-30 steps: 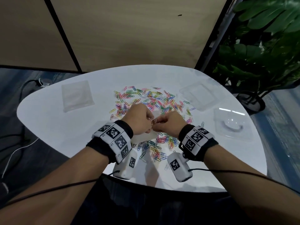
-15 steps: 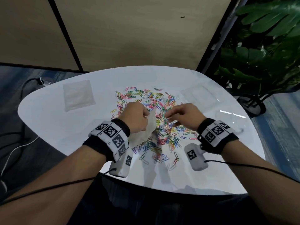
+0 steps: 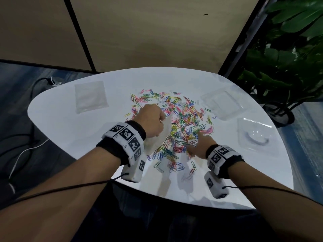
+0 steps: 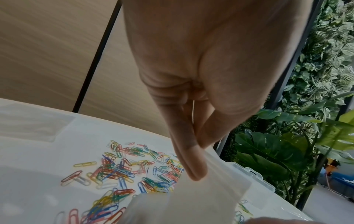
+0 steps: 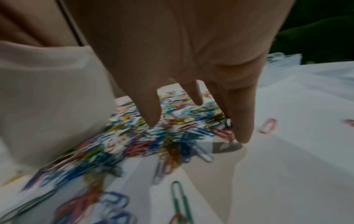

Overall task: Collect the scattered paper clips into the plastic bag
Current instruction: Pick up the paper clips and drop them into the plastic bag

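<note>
The paper clips are seen as a loose, many-coloured scatter of red, blue, green, yellow, pink and white wire loops, spread over the middle of the white tabletop and thinning out toward its near edge. Most lie flat and overlapped in a dense heap; a few single ones are set apart on the near side, among them a green clip.

The plastic bag is a small, translucent, milky pouch, held up off the tabletop at the left margin of the heap. It is pinched at its upper edge by the left hand, thumb and fingers pressed together on the film, and it hangs down with its lower part crumpled against the clips.

The right hand is lowered onto the near right part of the heap, its fingers spread apart and nearly straight, with the tips touching the clips and the tabletop; nothing is gripped by it.

A second flat clear bag is laid near the far left edge, and two clear plastic trays are placed toward the right edge.
</note>
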### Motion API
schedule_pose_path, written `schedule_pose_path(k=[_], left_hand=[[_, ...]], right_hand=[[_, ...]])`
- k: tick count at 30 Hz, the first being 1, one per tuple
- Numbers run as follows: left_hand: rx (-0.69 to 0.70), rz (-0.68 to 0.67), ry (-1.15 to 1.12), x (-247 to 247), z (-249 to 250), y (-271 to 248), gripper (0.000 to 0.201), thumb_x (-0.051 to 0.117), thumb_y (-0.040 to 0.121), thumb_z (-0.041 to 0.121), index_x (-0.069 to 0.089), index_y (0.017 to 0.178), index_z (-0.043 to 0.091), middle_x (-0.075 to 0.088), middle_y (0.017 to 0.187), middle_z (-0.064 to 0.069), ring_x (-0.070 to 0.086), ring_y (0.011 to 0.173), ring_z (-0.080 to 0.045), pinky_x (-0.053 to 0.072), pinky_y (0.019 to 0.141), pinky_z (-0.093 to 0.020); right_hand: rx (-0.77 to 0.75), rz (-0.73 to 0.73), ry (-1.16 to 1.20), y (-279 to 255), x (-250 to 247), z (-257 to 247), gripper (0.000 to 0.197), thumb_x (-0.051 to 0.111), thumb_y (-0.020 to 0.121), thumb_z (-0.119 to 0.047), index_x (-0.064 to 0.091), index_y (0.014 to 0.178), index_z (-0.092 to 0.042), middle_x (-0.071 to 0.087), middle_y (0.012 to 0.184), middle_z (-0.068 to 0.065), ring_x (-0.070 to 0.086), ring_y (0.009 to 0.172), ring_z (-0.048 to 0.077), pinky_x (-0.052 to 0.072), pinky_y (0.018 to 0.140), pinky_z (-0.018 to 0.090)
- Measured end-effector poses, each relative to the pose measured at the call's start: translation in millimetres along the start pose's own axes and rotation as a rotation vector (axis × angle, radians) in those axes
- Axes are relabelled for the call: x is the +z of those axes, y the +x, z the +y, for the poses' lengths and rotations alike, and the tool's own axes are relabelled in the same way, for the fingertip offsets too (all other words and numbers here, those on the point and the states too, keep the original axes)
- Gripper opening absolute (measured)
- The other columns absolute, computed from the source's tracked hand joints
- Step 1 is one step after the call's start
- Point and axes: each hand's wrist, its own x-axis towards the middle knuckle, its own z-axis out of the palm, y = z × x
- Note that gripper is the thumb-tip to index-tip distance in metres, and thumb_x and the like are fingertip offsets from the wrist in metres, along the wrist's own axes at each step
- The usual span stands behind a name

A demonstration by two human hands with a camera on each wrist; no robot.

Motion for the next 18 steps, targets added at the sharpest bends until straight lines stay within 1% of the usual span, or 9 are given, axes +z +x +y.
schedule_pose_path(k=[2, 4, 6, 9, 11, 12, 14, 16, 18], left_hand=[[0.003, -0.006, 0.025, 1.0, 0.1, 0.7, 0.028, 0.05, 0.086, -0.003, 0.077, 0.089, 0.001, 0.079, 0.091, -0.011, 0.074, 0.056, -0.018, 0.064, 0.067, -0.037], [0.006, -0.009, 0.044, 1.6, 0.3, 0.3, 0.027, 0.051, 0.085, -0.003, 0.077, 0.089, -0.001, 0.078, 0.09, -0.014, 0.073, 0.055, -0.017, 0.064, 0.065, -0.034], [0.013, -0.014, 0.044, 1.8, 0.4, -0.6, 0.028, 0.051, 0.086, -0.003, 0.078, 0.091, 0.002, 0.077, 0.095, -0.014, 0.073, 0.057, -0.018, 0.063, 0.065, -0.033], [0.022, -0.02, 0.046, 0.9, 1.8, -2.7, 0.031, 0.05, 0.089, -0.002, 0.078, 0.103, 0.003, 0.074, 0.109, -0.014, 0.072, 0.065, -0.023, 0.063, 0.073, -0.035], [0.022, -0.022, 0.051, 0.3, 2.8, -4.2, 0.032, 0.051, 0.09, -0.002, 0.076, 0.111, 0.003, 0.072, 0.117, -0.013, 0.068, 0.072, -0.025, 0.062, 0.078, -0.036], [0.025, -0.023, 0.056, 0.1, 3.2, -4.4, 0.033, 0.051, 0.09, -0.002, 0.075, 0.113, 0.003, 0.073, 0.117, -0.013, 0.067, 0.076, -0.026, 0.061, 0.08, -0.036], [0.03, -0.032, 0.066, 0.1, 4.2, -5.2, 0.033, 0.052, 0.09, -0.002, 0.075, 0.113, 0.004, 0.074, 0.109, -0.013, 0.066, 0.079, -0.026, 0.06, 0.083, -0.037], [0.028, -0.037, 0.073, 0.1, 5.1, -5.5, 0.033, 0.052, 0.089, -0.002, 0.076, 0.112, 0.005, 0.075, 0.102, -0.012, 0.064, 0.078, -0.025, 0.06, 0.086, -0.038], [0.018, -0.041, 0.063, -0.3, 6.2, -5.6, 0.033, 0.052, 0.089, -0.002, 0.077, 0.109, 0.005, 0.075, 0.097, -0.012, 0.065, 0.077, -0.025, 0.06, 0.086, -0.039]], right_hand=[[-0.029, -0.007, -0.025, -6.3, 5.3, -14.7, 0.094, 0.065, 0.085, -0.05, 0.009, 0.154, -0.022, 0.03, 0.152, 0.02, 0.048, 0.129, 0.036, 0.046, 0.098, 0.041], [-0.055, -0.008, -0.07, -8.4, 12.9, -22.7, 0.09, 0.069, 0.084, -0.041, 0.013, 0.152, -0.028, 0.022, 0.152, 0.02, 0.043, 0.13, 0.04, 0.047, 0.1, 0.045], [-0.112, 0.064, -0.159, -2.9, 20.0, -23.5, 0.067, 0.066, 0.087, -0.024, 0.031, 0.144, -0.026, 0.031, 0.143, 0.02, 0.046, 0.124, 0.039, 0.051, 0.096, 0.046], [-0.232, 0.211, -0.236, 8.5, 19.8, -19.9, 0.029, 0.056, 0.088, -0.001, 0.06, 0.114, -0.012, 0.054, 0.118, 0.015, 0.059, 0.102, 0.03, 0.056, 0.086, 0.039], [-0.276, 0.223, -0.255, 12.4, 12.2, -16.8, 0.022, 0.055, 0.086, 0.003, 0.07, 0.097, -0.009, 0.065, 0.102, 0.011, 0.064, 0.091, 0.025, 0.057, 0.082, 0.033], [-0.273, 0.215, -0.231, 14.4, 7.5, -14.5, 0.021, 0.057, 0.086, 0.001, 0.074, 0.092, -0.01, 0.069, 0.096, 0.009, 0.066, 0.089, 0.022, 0.057, 0.082, 0.031], [-0.228, 0.203, -0.068, 15.9, -4.2, -9.7, 0.015, 0.065, 0.086, -0.006, 0.079, 0.09, -0.012, 0.074, 0.09, 0.005, 0.068, 0.084, 0.017, 0.057, 0.081, 0.027], [-0.159, 0.215, 0.173, 15.6, -17.8, -4.4, 0.007, 0.075, 0.082, -0.014, 0.079, 0.087, -0.012, 0.076, 0.085, 0.003, 0.068, 0.075, 0.013, 0.056, 0.076, 0.022], [-0.082, 0.188, 0.519, 11.6, -32.0, -3.1, 0.008, 0.081, 0.077, -0.013, 0.079, 0.084, -0.009, 0.076, 0.081, 0.008, 0.072, 0.072, 0.017, 0.058, 0.075, 0.024]])
